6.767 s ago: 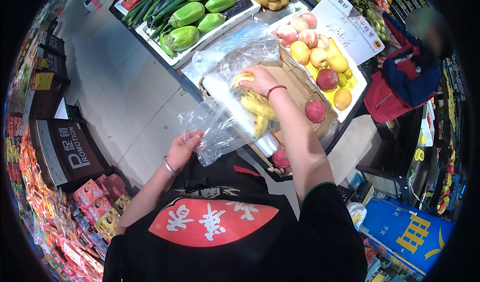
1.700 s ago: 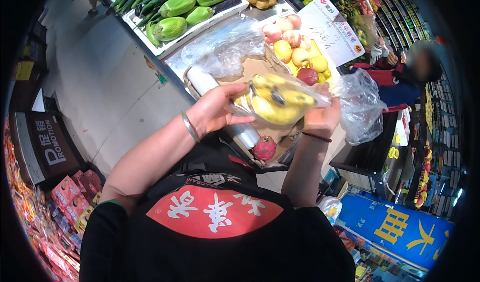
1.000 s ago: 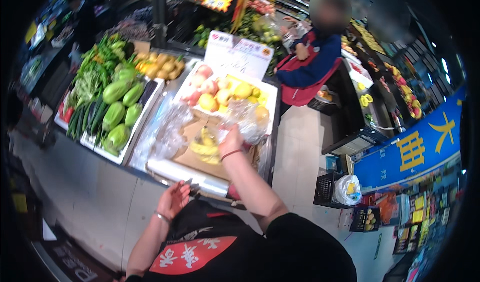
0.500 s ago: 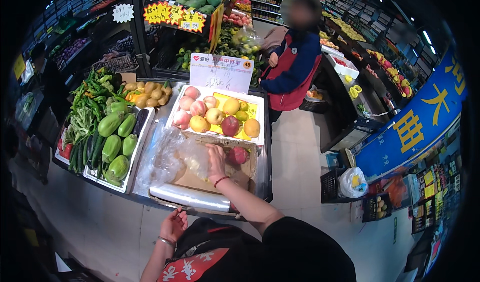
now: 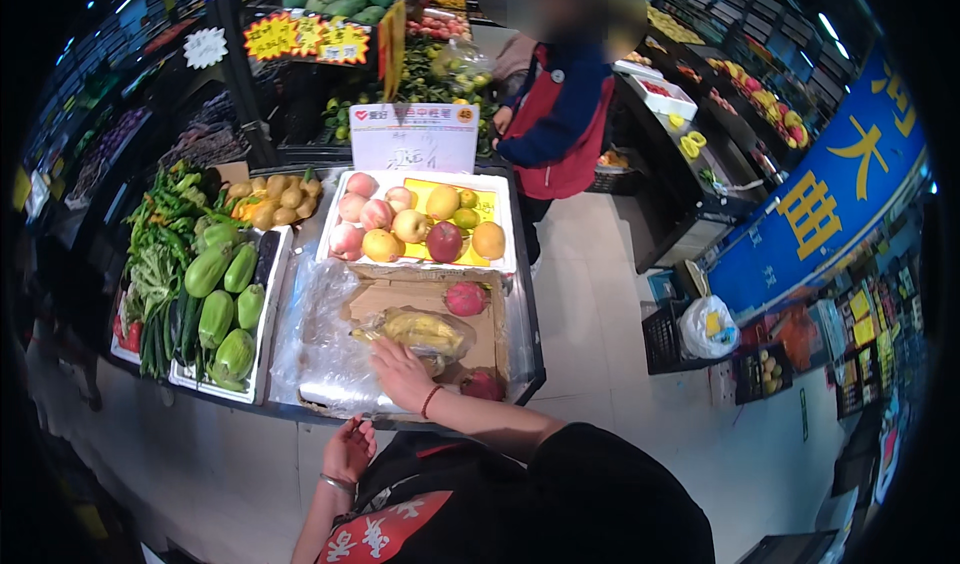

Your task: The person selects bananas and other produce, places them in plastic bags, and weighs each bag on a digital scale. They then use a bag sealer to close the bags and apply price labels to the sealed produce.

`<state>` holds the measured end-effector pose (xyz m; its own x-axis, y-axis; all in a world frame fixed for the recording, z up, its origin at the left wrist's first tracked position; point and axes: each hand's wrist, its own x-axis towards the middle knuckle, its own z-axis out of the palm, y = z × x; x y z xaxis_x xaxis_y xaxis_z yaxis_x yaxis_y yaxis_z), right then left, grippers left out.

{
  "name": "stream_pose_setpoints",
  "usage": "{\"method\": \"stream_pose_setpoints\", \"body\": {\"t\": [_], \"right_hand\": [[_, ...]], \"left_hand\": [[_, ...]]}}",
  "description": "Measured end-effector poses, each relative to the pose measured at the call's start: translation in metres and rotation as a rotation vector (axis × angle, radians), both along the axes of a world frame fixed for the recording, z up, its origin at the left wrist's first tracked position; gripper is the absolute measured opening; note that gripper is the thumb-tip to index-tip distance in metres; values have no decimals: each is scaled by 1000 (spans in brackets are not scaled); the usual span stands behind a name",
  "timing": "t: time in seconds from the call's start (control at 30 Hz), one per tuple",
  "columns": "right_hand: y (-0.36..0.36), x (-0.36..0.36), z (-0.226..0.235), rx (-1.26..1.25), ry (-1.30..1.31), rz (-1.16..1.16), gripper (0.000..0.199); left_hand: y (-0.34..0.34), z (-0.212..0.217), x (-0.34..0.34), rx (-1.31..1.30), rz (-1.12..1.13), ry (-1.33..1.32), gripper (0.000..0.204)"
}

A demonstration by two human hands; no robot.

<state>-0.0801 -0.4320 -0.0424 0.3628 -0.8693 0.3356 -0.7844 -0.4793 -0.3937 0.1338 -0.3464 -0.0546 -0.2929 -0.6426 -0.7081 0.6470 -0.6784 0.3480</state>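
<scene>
My right hand [image 5: 402, 376] lies with its fingers stretched out over the near part of a shallow cardboard box [image 5: 483, 339]. Its fingertips reach the near edge of a bunch of yellow bananas [image 5: 425, 332] in clear plastic. Under and left of that hand is a shiny roll of clear film [image 5: 345, 389]. Two dragon fruits share the box: one red dragon fruit [image 5: 466, 299] at the far right, another dragon fruit [image 5: 482, 385] close to my right wrist. My left hand [image 5: 349, 449] hangs in front of the stand, fingers loosely curled, holding nothing.
Beyond the box stands a white foam tray [image 5: 507, 226] of peaches, apples and mangoes, with a paper sign [image 5: 413, 144] behind. Green eggplants [image 5: 213, 317] and peppers fill the left side. A person in a red and blue jacket [image 5: 570, 114] stands at the far right corner.
My right hand has drawn back toward me from the box's middle. The bananas in plastic and the nearer dragon fruit now show. My left hand stays much the same.
</scene>
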Motion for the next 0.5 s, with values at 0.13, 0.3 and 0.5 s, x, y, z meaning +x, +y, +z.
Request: {"method": "stream_pose_setpoints", "body": {"t": [0.13,0.3,0.5], "right_hand": [[24,1,17,57,-45,62,46],[50,-31,24,38,-199,55,41],[76,-86,30,95,-244,-146,36]], "left_hand": [[-2,10,-12,-79,2,-42,25],[-17,47,-32,-368,69,-165,42],[-15,56,-45,-399,-77,-252,17]]}}
